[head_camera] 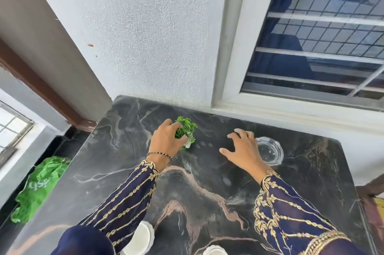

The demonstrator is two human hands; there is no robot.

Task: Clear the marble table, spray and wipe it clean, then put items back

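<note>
A small green artificial plant (188, 126) in a white pot stands on the dark marble table (311, 171), near the back middle. My left hand (166, 139) is closed around the plant's left side. A clear glass ashtray (271, 150) sits to the right of the plant. My right hand (244, 150) hovers just left of the ashtray with its fingers spread, and it covers the ashtray's left rim. Whether it touches the glass I cannot tell.
Two white round objects (141, 239) (214, 252) lie at the table's near edge, partly under my sleeves. A green plastic bag (39, 186) lies on the floor to the left. A white wall and a barred window (320, 32) stand right behind the table.
</note>
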